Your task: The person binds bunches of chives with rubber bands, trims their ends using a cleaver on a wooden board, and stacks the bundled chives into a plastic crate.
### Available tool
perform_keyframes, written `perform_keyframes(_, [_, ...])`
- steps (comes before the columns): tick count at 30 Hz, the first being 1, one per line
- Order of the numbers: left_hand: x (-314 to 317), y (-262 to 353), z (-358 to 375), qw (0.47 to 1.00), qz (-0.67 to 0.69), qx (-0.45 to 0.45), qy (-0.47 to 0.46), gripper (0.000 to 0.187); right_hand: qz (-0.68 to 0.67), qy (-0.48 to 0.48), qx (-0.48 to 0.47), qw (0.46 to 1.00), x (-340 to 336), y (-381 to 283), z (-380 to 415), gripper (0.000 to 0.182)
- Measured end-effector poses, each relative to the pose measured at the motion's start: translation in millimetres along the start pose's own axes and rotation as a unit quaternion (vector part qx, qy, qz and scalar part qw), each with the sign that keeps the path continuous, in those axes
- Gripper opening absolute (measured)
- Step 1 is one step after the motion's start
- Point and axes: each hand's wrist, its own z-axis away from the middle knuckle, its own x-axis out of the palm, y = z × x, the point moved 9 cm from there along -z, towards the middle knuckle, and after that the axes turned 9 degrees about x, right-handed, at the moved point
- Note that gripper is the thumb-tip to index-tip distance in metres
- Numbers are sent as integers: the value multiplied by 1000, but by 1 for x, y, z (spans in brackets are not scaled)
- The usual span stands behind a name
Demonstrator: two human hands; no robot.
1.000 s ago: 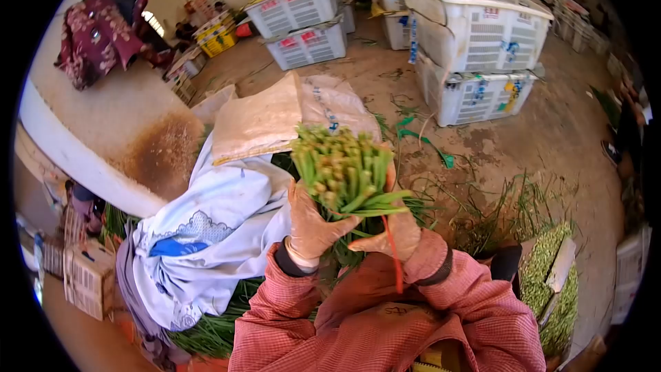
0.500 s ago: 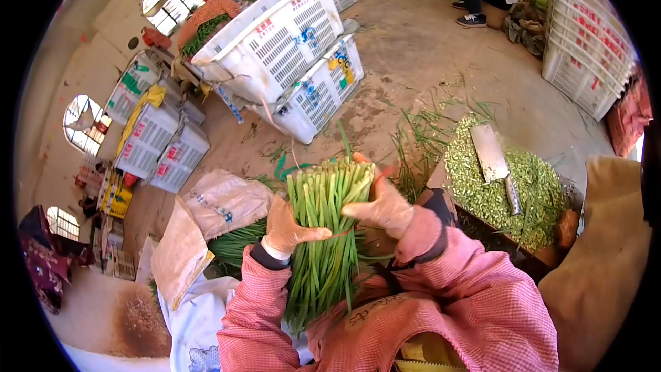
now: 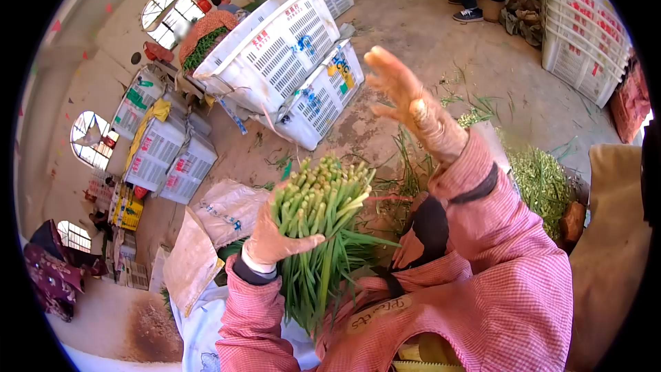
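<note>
The left hand (image 3: 274, 240), gloved, has its fingers wrapped around a bundle of green stalks (image 3: 318, 227), held upright just in front of the person's chest with the cut tips up. Above and to the right of the bundle the right hand (image 3: 413, 105) is raised, fingers spread wide and holding nothing. Beyond the bundle stand stacked white crates (image 3: 279, 52) on the dirt floor.

White crates (image 3: 275, 52) stacked beside a sack (image 3: 220, 213).
</note>
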Motion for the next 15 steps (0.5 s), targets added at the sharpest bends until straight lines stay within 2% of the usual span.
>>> perform_keyframes(2, [-6, 6, -25, 999, -22, 19, -15, 85, 119, -17, -1, 993, -19, -3, 4, 94])
perform_keyframes(3, [-6, 11, -42, 998, -47, 40, -27, 85, 125, -5, -2, 992, -26, 5, 11, 94])
perform_keyframes(5, [-1, 17, -79, 997, 41, 59, -16, 86, 147, -136, 142, 969, -11, 54, 36, 78])
perform_keyframes(7, [13, 13, -112, 993, 88, 71, 11, 88, 83, 26, 282, 955, -35, 73, 66, 44])
perform_keyframes(9, [42, 6, -142, 994, 61, 83, 29, 89, 237, 213, 234, 919, -62, 79, 105, 31])
perform_keyframes(10, [64, 10, -157, 991, -2, 134, 27, 91, 370, 263, 149, 879, -58, 72, 121, 28])
perform_keyframes(11, [100, -7, -171, 994, 5, 108, -3, 92, 496, 304, 66, 811, -50, 66, 137, 28])
perform_keyframes(13, [181, 13, -187, 977, -93, 167, -93, 90, 594, 279, 213, 724, -70, 108, 162, 25])
perform_keyframes(14, [232, 8, -189, 970, -124, 136, -161, 90, 577, 263, 272, 724, -86, 131, 181, 24])
perform_keyframes(15, [283, -1, -185, 955, -157, 105, -228, 89, 574, 275, 288, 715, -100, 146, 207, 24])
